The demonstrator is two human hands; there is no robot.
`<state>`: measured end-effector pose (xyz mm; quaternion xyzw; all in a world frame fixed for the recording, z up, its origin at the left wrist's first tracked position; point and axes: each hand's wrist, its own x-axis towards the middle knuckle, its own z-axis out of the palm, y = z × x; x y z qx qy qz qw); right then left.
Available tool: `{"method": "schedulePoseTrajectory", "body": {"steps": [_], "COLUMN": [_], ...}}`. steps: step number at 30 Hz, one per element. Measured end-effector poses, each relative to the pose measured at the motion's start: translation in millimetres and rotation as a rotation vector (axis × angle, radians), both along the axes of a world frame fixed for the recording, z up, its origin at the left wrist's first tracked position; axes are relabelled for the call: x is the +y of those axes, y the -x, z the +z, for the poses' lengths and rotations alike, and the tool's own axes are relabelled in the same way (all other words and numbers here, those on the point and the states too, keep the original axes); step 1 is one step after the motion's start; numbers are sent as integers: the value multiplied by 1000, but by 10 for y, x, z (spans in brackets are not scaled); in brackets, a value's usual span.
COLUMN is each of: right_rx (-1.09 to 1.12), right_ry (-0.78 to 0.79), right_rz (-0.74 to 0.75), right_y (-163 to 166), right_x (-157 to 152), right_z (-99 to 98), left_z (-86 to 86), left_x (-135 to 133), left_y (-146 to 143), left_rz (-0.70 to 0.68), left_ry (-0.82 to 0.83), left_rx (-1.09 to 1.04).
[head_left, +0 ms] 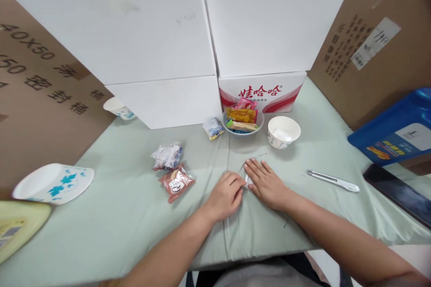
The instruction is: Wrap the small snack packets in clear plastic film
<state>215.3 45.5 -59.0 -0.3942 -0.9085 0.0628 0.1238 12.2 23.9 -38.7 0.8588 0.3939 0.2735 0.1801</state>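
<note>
My right hand [267, 184] lies flat on the cloth, fingers stretched out, pressing on a small piece of clear plastic [248, 179] that looks like a bag or film. Most of that plastic is hidden under the palm. Beside it, my left hand [227, 195] has its fingers curled and pinches the plastic's left edge. Just beyond the hands stands a white paper bowl [283, 132] with clear plastic in it. Left of it, a clear bowl [260, 121] holds several packaged items in pink, yellow and green.
Snack packets lie to the left: a brown one [177, 183], a crumpled one [167, 156] and a blue-white one [213, 128]. A utility knife [333, 180], a phone [400, 193] and a blue jug [397, 130] are at right. Tipped paper bowls [55, 184] lie left; boxes [266, 92] wall the table.
</note>
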Motion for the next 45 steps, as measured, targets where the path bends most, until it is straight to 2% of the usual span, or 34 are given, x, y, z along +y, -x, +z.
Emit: {"method": "schedulePoseTrajectory", "body": {"steps": [5,10,13,16,19,22,23,24,26,28,31,33,35,37,39,42,45], "right_rx": [-38,1,73,173,319,319,245,118,-86,-211,-319,-356,-345,-292,-230,-184,-164], "right_ry": [13,-66,-74,-71,-184,-342,-331,-256,-79,80,219,216,131,17,-55,-55,-47], "right_rz": [-22,-33,-39,-6,-44,-297,-429,-538,-629,-618,-574,-573,-580,-541,-428,-213,-167], "right_y": [-1,-7,9,-77,-308,-555,-610,-645,-663,-632,-554,-468,-302,-18,375,1036,1544], "right_x": [22,-100,-214,-178,97,515,656,788,1016,1191,1359,1408,1397,1320,1203,1074,1105], "right_z": [-46,61,69,100,340,758,889,997,1131,1178,1240,1346,1481,1577,1571,1346,975], "left_z": [-22,-67,-64,-63,-84,-113,-118,-120,-109,-85,-51,-50,-73,-117,-166,-210,-185], "left_x": [-3,-25,-8,39,85,107,109,108,102,91,74,71,79,95,116,150,174], "left_y": [-17,-28,8,60,95,105,106,107,112,121,131,134,132,130,129,139,169], "left_rz": [-66,3,6,59,65,42,36,32,29,30,34,33,30,26,50,121,180], "left_ry": [-51,-76,-68,-72,-51,-24,-17,-10,6,23,50,60,54,33,-4,-98,-203], "left_rx": [5,52,-8,-88,-90,-67,-62,-56,-43,-20,28,50,58,48,12,-79,-148]}}
